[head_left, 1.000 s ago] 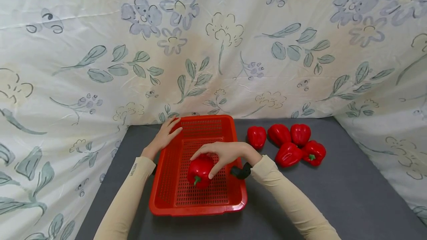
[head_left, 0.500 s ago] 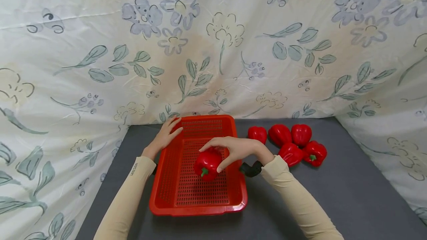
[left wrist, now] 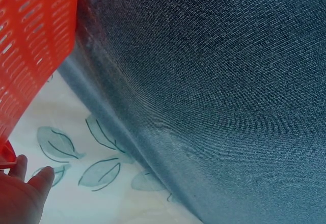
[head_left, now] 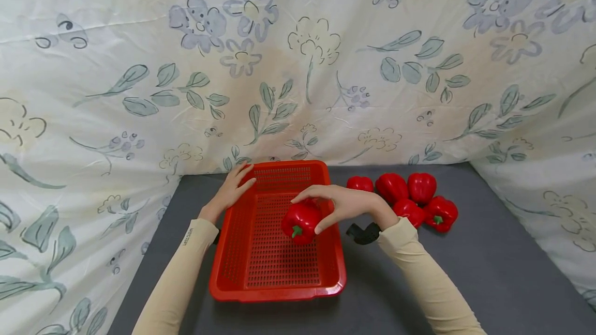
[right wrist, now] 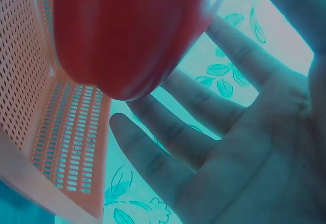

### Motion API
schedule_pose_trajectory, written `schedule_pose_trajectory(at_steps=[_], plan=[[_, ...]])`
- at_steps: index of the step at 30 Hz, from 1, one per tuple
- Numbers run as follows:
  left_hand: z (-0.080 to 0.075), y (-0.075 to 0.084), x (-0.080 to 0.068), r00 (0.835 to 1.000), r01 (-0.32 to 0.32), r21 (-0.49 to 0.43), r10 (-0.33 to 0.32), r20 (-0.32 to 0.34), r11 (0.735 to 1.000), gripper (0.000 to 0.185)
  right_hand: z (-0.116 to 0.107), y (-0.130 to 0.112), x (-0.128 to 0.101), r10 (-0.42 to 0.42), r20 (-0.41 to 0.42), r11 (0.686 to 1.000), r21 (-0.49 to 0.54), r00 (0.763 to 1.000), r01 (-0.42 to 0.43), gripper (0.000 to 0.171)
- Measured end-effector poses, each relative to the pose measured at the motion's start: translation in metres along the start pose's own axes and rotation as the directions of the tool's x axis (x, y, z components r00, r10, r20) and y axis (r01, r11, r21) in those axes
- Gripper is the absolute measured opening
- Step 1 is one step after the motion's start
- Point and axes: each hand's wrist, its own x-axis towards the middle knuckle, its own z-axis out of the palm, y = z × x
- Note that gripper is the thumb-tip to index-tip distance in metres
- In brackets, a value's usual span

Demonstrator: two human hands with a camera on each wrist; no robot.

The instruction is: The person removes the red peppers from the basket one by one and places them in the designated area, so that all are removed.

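A glossy red bell pepper (head_left: pixel 301 221) with a green stem is above the right part of an orange-red perforated plastic basket (head_left: pixel 279 293). My right hand (head_left: pixel 344 203) grips it from the right, thumb in front and fingers behind. In the right wrist view, the pepper (right wrist: pixel 127 30) is between the thumb and fingers, with the basket wall (right wrist: pixel 69 137) at left. My left hand (head_left: pixel 229 190) rests at the basket's left rim with fingers fairly straight. The left wrist view shows some of its fingertips (left wrist: pixel 43 178) against the rim, outside the basket.
Several more red bell peppers (head_left: pixel 421 187) lie grouped on the dark grey table (head_left: pixel 470 273), right of the basket; my right hand and wrist partly cover some. A floral cloth (head_left: pixel 298 66) hangs behind the table and along both sides.
My right hand has lifted the bell pepper from low in the basket, moving it up and to the right toward the right rim. The left hand and basket have stayed in place.
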Motion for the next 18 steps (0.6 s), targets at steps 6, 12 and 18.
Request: schedule_pose_trajectory(at_steps=[6, 12, 18], plan=[[0.0, 0.001, -0.001, 1.0, -0.005, -0.013, 0.005, -0.007, 1.0, 0.062, -0.004, 0.001, -0.01, 0.002, -0.027, 1.0, 0.015, 1.0, -0.002, 0.07], [0.001, 0.0, -0.001, 1.0, 0.006, -0.004, -0.006, 0.0, 1.0, 0.062, -0.008, 0.004, -0.023, 0.019, -0.07, 0.999, 0.035, 0.997, -0.016, 0.071], [0.0, 0.0, -0.001, 1.0, 0.008, -0.002, -0.008, 0.003, 1.0, 0.061, -0.013, -0.017, -0.034, 0.004, -0.116, 0.999, 0.043, 0.993, 0.001, 0.069]])
